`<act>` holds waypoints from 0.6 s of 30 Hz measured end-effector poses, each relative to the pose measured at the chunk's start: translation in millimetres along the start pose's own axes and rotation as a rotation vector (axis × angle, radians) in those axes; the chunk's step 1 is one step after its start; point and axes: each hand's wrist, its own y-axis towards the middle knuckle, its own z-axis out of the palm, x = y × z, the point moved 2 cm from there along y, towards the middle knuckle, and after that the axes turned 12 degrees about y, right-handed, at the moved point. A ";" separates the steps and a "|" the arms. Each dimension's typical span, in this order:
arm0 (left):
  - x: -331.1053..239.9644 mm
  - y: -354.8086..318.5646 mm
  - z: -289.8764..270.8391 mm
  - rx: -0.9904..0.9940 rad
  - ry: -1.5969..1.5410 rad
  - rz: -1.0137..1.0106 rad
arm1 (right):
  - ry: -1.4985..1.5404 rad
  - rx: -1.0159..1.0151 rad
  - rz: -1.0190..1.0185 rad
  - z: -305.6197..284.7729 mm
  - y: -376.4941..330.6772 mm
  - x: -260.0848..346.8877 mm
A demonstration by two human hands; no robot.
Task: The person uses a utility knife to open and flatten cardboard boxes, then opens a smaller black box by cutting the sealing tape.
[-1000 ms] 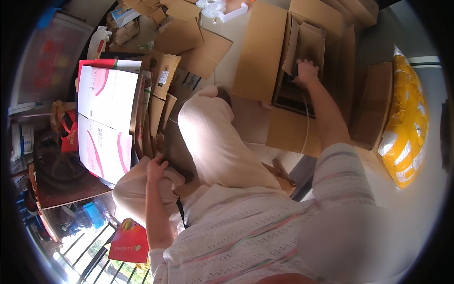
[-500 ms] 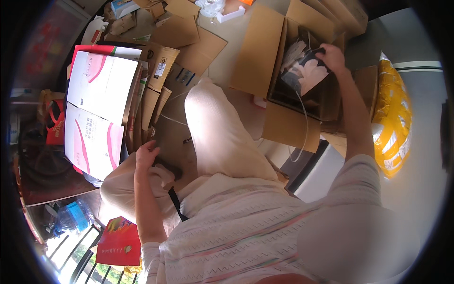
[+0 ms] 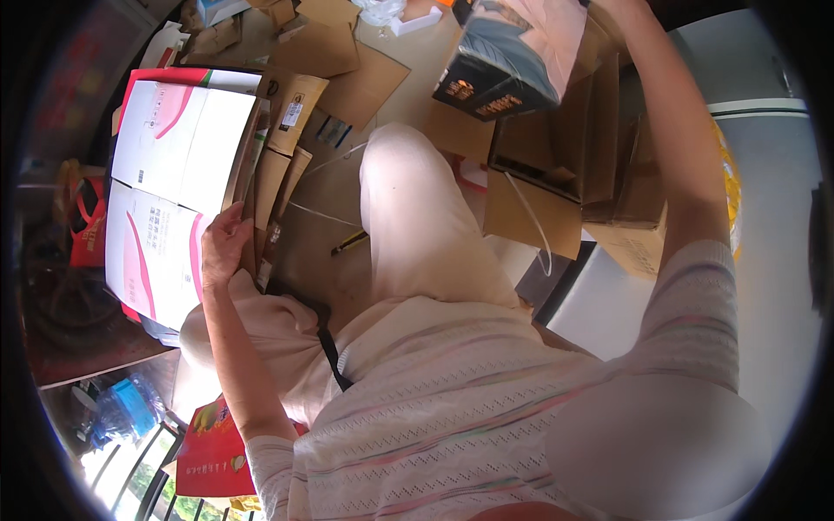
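My right hand (image 3: 618, 10), partly cut off by the top edge, grips the upper corner of a dark box (image 3: 512, 65) with a pink and grey picture on it. The box is tilted and hangs over an opened brown carton (image 3: 543, 152). My left hand (image 3: 226, 247) is at the near right edge of an upright stack of flattened cardboard (image 3: 161, 182), its fingers curled around that edge. White and pink panels face outward on the stack, with brown sheets behind them. A pale strap (image 3: 532, 217) dangles over the carton's lower flap.
Loose cardboard sheets (image 3: 317, 48) lie on the floor at the back. A yellow-handled cutter (image 3: 349, 243) is beside my knee. Another brown carton (image 3: 638, 208) is under my right arm. On the left are a red bag (image 3: 87, 221) and a large plastic bottle (image 3: 130, 408).
My right hand has lifted the dark box up out of the opened carton, away from me. My left hand has moved up and left onto the edge of the cardboard stack.
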 end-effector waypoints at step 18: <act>6.9 -10.0 -39.1 -0.577 -0.099 -0.046 | 0.418 -0.147 -0.631 71.1 98.8 205.3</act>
